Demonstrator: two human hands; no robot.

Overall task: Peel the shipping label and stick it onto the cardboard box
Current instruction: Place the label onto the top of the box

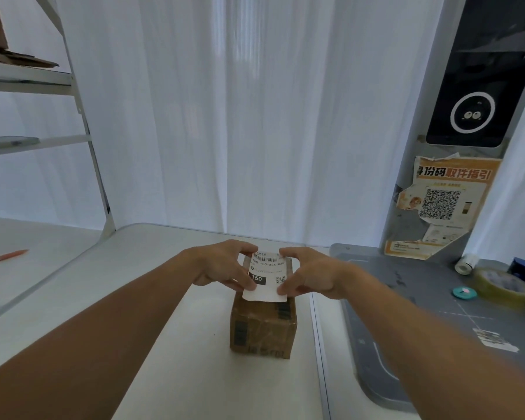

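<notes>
A small brown cardboard box (263, 327) stands on the white table (170, 298) in the middle of the view. Over its top I hold a white shipping label (267, 277) printed with a barcode, "150" and a QR code. My left hand (225, 265) pinches the label's left edge between thumb and fingers. My right hand (308, 274) pinches its right edge the same way. The label's near end overhangs the box top toward me. Whether the label touches the box cannot be told.
A grey cutting mat (406, 298) lies to the right, with a roll of clear tape (502, 286), a small white roll (465, 263), a teal round object (464, 293) and a label scrap (494, 339). A metal shelf (37, 83) stands at left, near an orange pen (6, 256).
</notes>
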